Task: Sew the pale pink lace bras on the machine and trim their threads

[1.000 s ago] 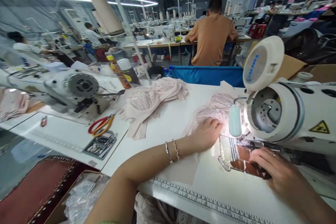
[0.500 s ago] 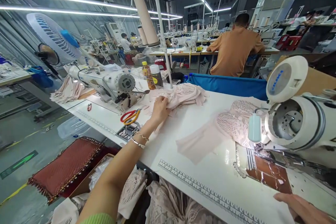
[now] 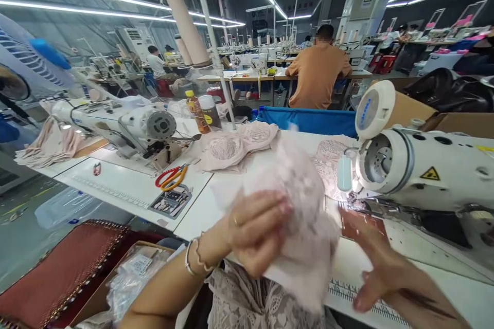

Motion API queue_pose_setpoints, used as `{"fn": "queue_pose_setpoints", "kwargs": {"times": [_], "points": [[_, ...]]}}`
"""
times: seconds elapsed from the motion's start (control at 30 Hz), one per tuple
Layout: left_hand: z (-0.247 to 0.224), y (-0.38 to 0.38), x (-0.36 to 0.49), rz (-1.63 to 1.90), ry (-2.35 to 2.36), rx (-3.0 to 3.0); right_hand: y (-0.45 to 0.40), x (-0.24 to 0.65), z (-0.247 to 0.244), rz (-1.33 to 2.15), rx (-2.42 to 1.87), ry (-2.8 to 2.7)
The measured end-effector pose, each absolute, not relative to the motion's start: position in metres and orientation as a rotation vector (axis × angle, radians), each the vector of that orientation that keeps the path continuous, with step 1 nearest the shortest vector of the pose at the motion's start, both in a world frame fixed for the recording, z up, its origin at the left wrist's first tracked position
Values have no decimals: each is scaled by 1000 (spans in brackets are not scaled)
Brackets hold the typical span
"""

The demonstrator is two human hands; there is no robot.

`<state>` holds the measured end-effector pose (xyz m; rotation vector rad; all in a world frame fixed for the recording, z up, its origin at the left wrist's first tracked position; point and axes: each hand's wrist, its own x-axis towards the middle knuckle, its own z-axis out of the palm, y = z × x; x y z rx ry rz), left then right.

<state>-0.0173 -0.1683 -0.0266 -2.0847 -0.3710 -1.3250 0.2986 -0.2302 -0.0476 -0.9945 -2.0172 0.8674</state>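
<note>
My left hand [image 3: 258, 231] is closed on a pale pink lace piece [image 3: 301, 200], held up over the front of the white table and blurred by motion. To the right of that piece, my right hand [image 3: 380, 262] hangs over the table with fingers apart and nothing in them. More lace cups [image 3: 226, 149] lie stacked behind my left hand. Another lace piece [image 3: 332, 159] rests beside the needle area of the right sewing machine [image 3: 417, 164].
Red and orange scissors [image 3: 172, 177] and a parts tray [image 3: 172, 200] lie left of my left hand. A second sewing machine [image 3: 127, 126], a bottle [image 3: 196, 113] and a thread cone [image 3: 187, 25] stand behind. A person in an orange shirt [image 3: 318, 74] sits farther off.
My left hand has come from the stack toward me and right, lifting a lace piece. My right hand has risen from the lower right corner toward it. The view has turned right.
</note>
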Motion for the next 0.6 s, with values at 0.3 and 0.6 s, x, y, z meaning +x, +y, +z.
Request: {"fn": "queue_pose_setpoints", "kwargs": {"times": [0.3,0.6], "points": [[-75,-165,15,-1058,-1569,-2315,-247,263,-56,1279,-1374,-2012],[-111,-246,69,-2359,-2579,-3067,-243,235,-100,924,-1327,-1356]]}}
